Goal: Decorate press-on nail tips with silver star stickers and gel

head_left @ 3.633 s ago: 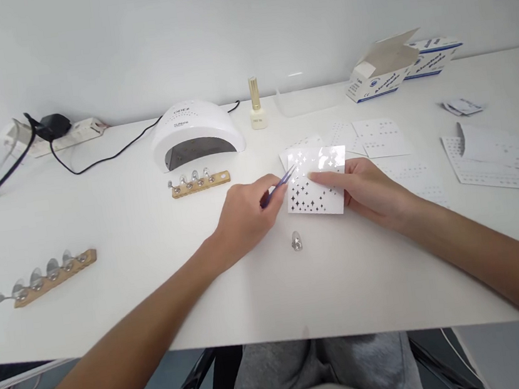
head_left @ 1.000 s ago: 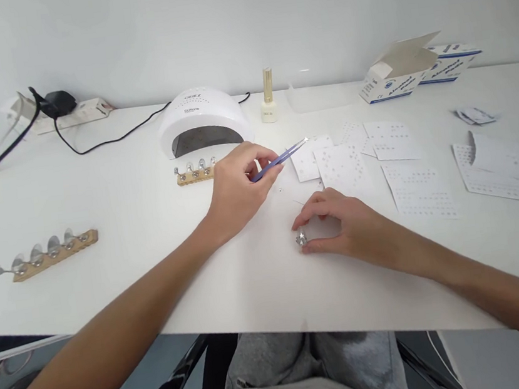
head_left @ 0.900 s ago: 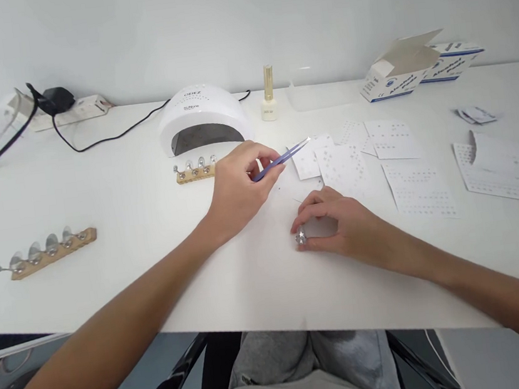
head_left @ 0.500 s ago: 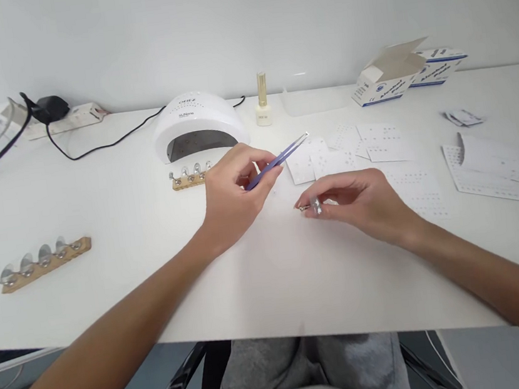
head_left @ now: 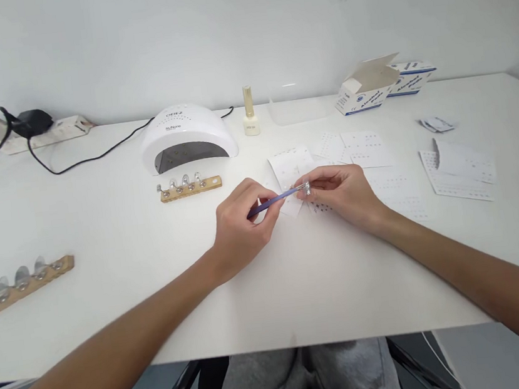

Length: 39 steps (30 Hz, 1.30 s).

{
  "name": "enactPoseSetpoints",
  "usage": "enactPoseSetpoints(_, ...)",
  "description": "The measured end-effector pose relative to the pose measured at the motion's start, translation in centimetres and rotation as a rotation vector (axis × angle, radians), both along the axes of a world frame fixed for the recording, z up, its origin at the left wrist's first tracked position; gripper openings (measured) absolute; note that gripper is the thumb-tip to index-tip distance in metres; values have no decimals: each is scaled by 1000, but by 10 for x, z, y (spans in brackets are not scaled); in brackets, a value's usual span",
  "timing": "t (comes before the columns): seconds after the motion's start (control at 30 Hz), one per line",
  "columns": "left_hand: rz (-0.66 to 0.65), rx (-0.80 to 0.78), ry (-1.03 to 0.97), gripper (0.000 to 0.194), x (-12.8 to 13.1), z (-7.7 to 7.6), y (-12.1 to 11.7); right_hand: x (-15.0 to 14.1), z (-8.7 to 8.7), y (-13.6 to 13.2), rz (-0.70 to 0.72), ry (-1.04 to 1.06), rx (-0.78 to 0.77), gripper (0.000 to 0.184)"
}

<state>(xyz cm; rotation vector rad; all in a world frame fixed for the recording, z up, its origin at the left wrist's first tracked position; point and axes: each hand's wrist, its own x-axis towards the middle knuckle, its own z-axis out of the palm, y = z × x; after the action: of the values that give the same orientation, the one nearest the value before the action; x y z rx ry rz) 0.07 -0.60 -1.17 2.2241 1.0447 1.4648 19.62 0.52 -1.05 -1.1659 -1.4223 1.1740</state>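
Observation:
My left hand (head_left: 242, 225) is closed in a pinch round a pair of purple tweezers (head_left: 271, 203), whose tips point right. Those tips meet a small clear nail tip (head_left: 306, 188) pinched between the thumb and fingers of my right hand (head_left: 347, 193). Whether the tweezers grip anything is too small to tell. Beneath and behind the right hand lie white sticker sheets (head_left: 288, 162) with small printed marks. Left of my left hand, a wooden strip (head_left: 214, 182) bears several clear nail tips on metal stems.
A white nail lamp (head_left: 180, 125) stands at the back, with a polish bottle (head_left: 251, 125) and a clear tray (head_left: 299, 114) to its right. Alcohol pad boxes (head_left: 364, 98) sit at back right. Another wooden strip of nail tips (head_left: 34, 286) lies far left. More sheets (head_left: 464, 163) rest right.
The tweezers have come down and right, their tips now at the nail tip in my right hand. My right hand has risen slightly, and the view has shifted a little.

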Motion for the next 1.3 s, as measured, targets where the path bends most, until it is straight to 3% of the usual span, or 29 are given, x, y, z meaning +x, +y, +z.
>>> enactPoseSetpoints(0.53,0,-81,24,8,0,-4,0,-1,1,-1,-36,-45,-2,18)
enactPoseSetpoints(1.3,-4,-67,22,8,0,-4,0,-1,3,-2,-33,-60,-22,20)
